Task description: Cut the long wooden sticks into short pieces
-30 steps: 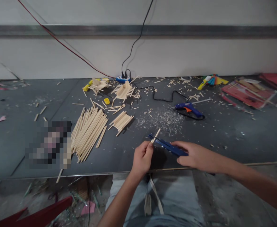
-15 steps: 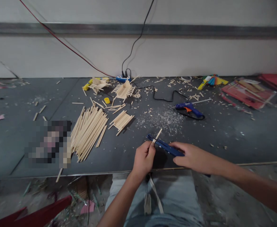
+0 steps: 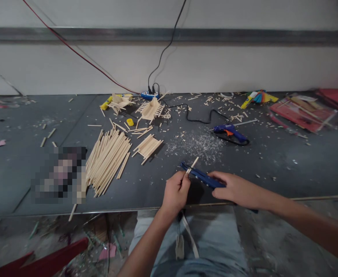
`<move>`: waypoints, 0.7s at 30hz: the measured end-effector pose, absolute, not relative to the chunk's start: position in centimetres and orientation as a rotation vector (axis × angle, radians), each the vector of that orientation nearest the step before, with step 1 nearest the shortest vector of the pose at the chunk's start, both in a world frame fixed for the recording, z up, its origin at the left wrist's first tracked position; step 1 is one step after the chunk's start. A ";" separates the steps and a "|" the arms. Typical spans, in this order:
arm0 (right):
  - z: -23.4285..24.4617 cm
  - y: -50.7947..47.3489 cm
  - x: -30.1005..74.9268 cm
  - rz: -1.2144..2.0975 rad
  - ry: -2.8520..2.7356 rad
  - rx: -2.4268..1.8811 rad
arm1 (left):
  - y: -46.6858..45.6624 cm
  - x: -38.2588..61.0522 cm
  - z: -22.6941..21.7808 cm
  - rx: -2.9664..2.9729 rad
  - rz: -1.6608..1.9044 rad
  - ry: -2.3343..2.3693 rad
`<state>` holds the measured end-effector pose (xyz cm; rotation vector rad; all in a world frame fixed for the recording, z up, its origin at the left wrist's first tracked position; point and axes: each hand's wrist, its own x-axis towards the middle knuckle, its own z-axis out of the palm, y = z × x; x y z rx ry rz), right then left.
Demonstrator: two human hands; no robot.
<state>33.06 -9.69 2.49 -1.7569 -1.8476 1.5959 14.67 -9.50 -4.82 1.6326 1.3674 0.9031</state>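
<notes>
My left hand point(image 3: 177, 192) is closed in a pinch around a thin wooden stick point(image 3: 195, 162), whose free end points up and to the right. My right hand point(image 3: 232, 188) is wrapped around a long blue hand tool point(image 3: 202, 177); its exact kind is not clear. The tool's far end lies across the stick, just above my left fingertips. Both hands are over the front edge of the table. Left of them lie a small panel of glued sticks point(image 3: 148, 147) and a large pile of wooden sticks point(image 3: 111, 161).
A blue glue gun point(image 3: 230, 132) rests behind my hands, its black cord running to a blue power strip point(image 3: 150, 95). Stick models point(image 3: 151, 109) stand near the wall. White scraps point(image 3: 197, 146) and stick offcuts litter the dark table point(image 3: 272, 157). Red packets point(image 3: 304, 113) lie at right.
The blue tool and my right hand have shifted very slightly along the stick. My left hand keeps its pinch on the stick; the table's contents look the same.
</notes>
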 end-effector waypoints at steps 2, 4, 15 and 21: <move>2.8 -9.6 33.0 1.622 -1.843 -1.760 | -9.5 14.6 -4.8 1.675 0.894 1.376; 3.2 -9.6 33.1 1.645 -1.845 -1.771 | -9.6 14.5 -4.7 1.733 0.882 1.376; 3.8 -10.4 33.4 1.708 -1.779 -1.778 | -8.9 13.4 -4.2 2.246 0.741 1.295; 3.2 -10.5 33.2 1.665 -1.799 -1.810 | -8.4 13.3 -4.1 2.380 0.614 1.304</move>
